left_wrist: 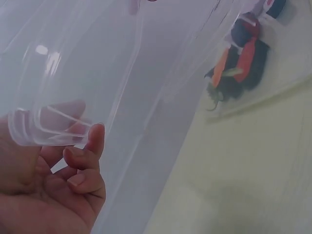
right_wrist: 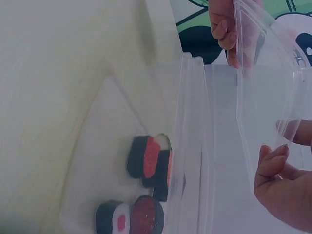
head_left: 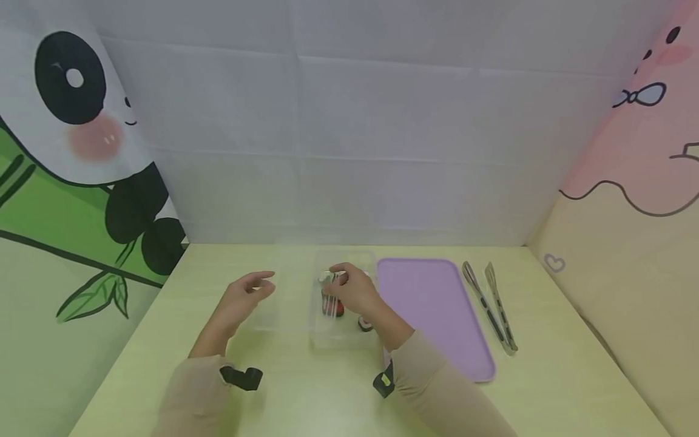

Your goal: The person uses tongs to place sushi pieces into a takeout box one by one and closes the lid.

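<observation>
A clear plastic lid [head_left: 292, 291] is held up between both hands, its outline faint in the head view. My left hand [head_left: 243, 300] pinches one end with thumb and fingers, plain in the left wrist view. At the opposite end, my right hand [head_left: 355, 294] grips the lid's edge, as the right wrist view shows. Under and beside the right hand stands a clear container [head_left: 344, 345] on the table. Inside it lie several sushi pieces [right_wrist: 153, 156] wrapped in black, some with red or orange tops. The right hand partly covers them in the head view.
A purple tray [head_left: 431, 309] lies just right of the container. Farther right rest metal tongs [head_left: 494, 309]. A white panel [head_left: 349, 152] stands at the table's back, with cartoon-printed panels on both sides.
</observation>
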### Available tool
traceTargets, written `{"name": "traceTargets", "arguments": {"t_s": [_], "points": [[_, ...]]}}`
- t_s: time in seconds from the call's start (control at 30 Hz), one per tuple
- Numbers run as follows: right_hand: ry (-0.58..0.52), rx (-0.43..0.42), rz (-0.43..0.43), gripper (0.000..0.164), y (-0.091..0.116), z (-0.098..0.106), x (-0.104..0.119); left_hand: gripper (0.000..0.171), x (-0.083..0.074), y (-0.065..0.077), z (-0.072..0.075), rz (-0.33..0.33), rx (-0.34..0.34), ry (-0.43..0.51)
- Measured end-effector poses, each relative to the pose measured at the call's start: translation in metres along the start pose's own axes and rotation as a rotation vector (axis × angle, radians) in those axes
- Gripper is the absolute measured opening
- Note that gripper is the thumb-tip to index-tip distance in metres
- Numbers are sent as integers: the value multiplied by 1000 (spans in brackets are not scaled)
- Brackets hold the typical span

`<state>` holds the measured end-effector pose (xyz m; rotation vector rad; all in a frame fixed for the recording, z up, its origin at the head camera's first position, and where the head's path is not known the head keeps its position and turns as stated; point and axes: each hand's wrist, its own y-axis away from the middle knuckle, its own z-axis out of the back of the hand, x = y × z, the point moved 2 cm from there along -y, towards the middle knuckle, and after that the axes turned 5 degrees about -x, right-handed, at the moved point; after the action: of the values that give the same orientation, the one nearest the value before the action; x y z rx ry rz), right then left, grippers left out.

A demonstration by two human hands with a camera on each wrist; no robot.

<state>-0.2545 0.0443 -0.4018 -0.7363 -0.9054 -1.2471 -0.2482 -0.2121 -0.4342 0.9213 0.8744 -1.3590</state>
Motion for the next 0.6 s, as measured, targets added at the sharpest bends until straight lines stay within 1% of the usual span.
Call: {"name": "traceTargets", "arguments": {"t_s": [0.13, 0.3, 0.5, 0.6], "points": [[-18, 0, -12, 44, 3, 22, -9, 48, -8, -8, -20, -42, 12, -1], [-33, -18, -20, 43, 5, 43, -22, 42, -16, -14, -43, -81, 28, 0], [-50, -59, -17, 43, 3, 61, -39, 40, -21, -18, -62, -99, 45, 25], [-99, -87, -10, 40, 0, 67, -49, 40, -22, -21, -68, -120, 41, 50]]}}
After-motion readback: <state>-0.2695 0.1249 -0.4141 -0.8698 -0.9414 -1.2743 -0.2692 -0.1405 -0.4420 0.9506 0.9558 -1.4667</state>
